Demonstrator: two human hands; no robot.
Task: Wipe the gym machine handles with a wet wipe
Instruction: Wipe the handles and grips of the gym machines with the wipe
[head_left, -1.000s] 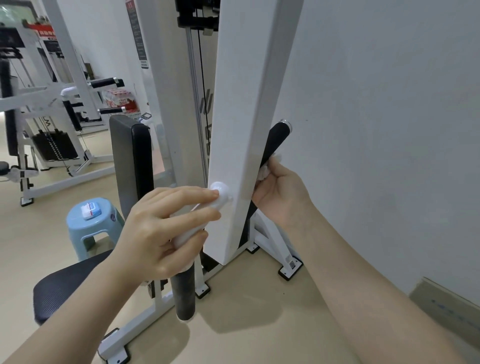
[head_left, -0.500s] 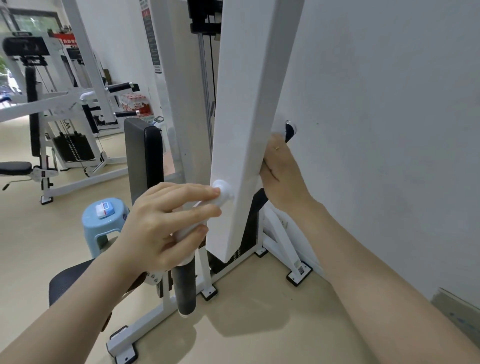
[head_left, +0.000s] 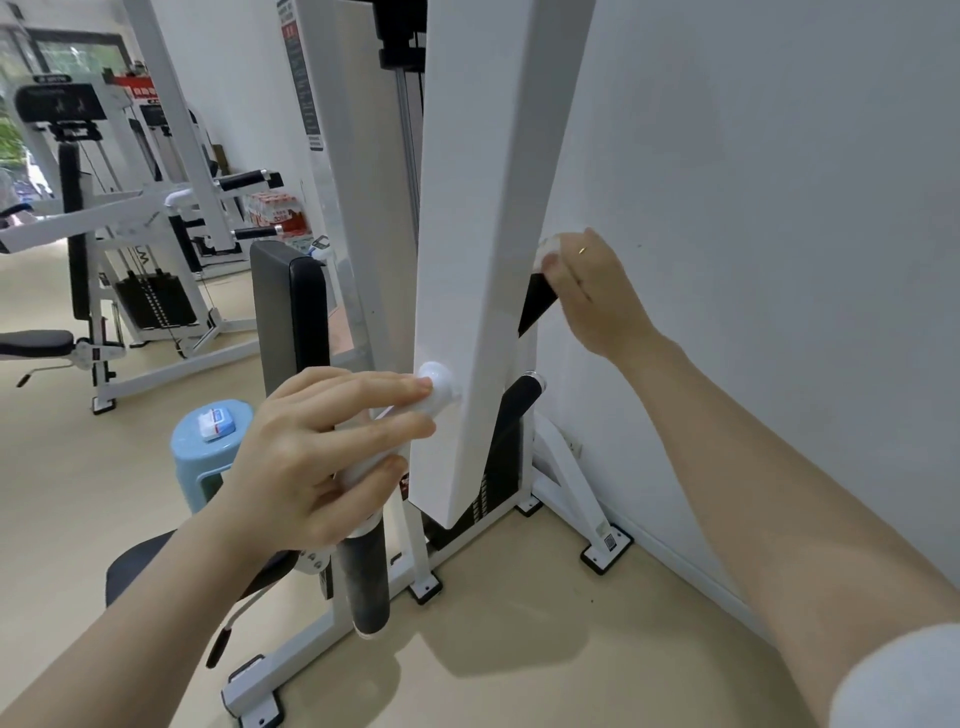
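Note:
A white gym machine arm (head_left: 483, 260) hangs in front of me. My left hand (head_left: 311, 457) is wrapped around its white handle bar (head_left: 436, 395), just above that bar's black foam grip (head_left: 368, 582). Behind the arm, next to the wall, my right hand (head_left: 592, 291) presses a white wet wipe (head_left: 549, 248) around the top end of a black handle (head_left: 535, 304). A second black handle (head_left: 519, 400) sticks out lower down, untouched.
A light blue stool (head_left: 200, 467) with a small wipe packet (head_left: 217, 422) stands at left, beside the machine's black back pad (head_left: 293, 312) and seat (head_left: 140, 566). The white wall (head_left: 779, 260) is close on the right. More white machines (head_left: 130, 218) stand at the far left.
My right hand with the wipe has slid up the black handle to its top end. My left hand has kept its hold on the white bar.

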